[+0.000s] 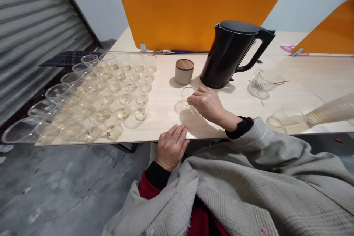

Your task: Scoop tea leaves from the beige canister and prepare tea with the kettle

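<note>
My right hand (207, 102) rests on the wooden table (304, 77) with its fingers around a clear plastic cup (186, 96) standing upright near the middle. My left hand (171, 146) lies on the table's front edge with its fingers loosely together, holding nothing. To the left, several clear plastic cups (110, 92) with a little pale liquid and bits at the bottom stand in rows. A black electric kettle (232, 53) stands just beyond my right hand, with a small beige jar with a wooden lid (184, 70) beside it.
A glass pitcher with a spoon (261, 83) sits right of the kettle. A stack of clear cups (318, 113) lies on its side at the right. Orange dividers (193, 14) stand along the back. A roller shutter (30, 25) and concrete floor (69, 184) are at left.
</note>
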Demonstrator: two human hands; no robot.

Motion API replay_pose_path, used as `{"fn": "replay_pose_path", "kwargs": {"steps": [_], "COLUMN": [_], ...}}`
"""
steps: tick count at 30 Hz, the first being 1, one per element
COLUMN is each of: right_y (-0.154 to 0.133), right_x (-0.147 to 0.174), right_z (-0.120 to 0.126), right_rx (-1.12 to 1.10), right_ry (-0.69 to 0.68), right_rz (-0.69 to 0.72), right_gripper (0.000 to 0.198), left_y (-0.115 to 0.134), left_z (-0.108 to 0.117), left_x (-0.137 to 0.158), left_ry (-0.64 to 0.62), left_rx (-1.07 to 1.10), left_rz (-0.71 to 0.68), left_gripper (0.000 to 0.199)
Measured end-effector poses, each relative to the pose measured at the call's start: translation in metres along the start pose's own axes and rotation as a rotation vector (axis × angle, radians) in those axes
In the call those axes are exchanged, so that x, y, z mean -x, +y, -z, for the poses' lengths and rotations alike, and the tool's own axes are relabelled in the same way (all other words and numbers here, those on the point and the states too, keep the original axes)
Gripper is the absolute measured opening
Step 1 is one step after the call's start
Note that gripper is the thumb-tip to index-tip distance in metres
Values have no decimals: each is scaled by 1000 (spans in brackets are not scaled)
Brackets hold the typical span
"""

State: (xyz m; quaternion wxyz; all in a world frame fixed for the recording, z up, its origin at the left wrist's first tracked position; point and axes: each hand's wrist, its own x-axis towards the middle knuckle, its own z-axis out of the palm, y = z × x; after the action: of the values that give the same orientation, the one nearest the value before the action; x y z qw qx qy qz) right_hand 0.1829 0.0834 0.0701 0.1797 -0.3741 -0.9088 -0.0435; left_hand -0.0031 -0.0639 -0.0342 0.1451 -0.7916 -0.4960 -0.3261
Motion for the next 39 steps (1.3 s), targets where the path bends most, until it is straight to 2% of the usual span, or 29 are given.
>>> {"fn": "replay_pose_path", "kwargs": {"steps": [5, 8, 11, 14, 18, 21, 24, 26, 29, 32, 35, 39], "right_y": [-4, 0, 17, 45, 78, 88, 84, 77, 65, 52, 41, 26], "right_x": [1, 5, 1, -19, -62, -94, -110, -104, -76, -43, -23, -17], "right_z": [1, 8, 17, 16, -4, -22, -26, -19, -2, 10, 7, -4], "right_rx": [-41, -115, -154, -150, -182, -212, -236, -231, -242, -342, -429, -484], "right_ry": [13, 123, 238, 307, 274, 210, 179, 185, 170, -22, -183, -149], "right_rz": [-3, -40, -143, -265, -342, -343, -358, -363, -322, -191, -104, -114], "right_gripper": [21, 33, 42, 49, 64, 74, 78, 77, 75, 88, 94, 77], "left_y": [0, 0, 0, 0, 1, 1, 1, 0, 0, 0, 1, 1], "left_z": [0, 0, 0, 0, 1, 1, 2, 1, -1, -1, 0, 0], "left_x": [0, 1, 1, 1, 0, -1, -1, 0, 1, 2, 2, 1], "left_ry": [-5, -1, 7, 25, 38, 41, 43, 49, 52, 32, 20, 17], "left_rx": [9, 14, 15, 15, 18, 10, 4, 6, 10, 9, 11, 17], "left_rz": [5, 3, -2, 0, 1, -6, -10, -10, -8, -5, -5, -4], "left_gripper": [34, 34, 34, 33, 33, 33, 33, 33, 34, 34, 34, 35]}}
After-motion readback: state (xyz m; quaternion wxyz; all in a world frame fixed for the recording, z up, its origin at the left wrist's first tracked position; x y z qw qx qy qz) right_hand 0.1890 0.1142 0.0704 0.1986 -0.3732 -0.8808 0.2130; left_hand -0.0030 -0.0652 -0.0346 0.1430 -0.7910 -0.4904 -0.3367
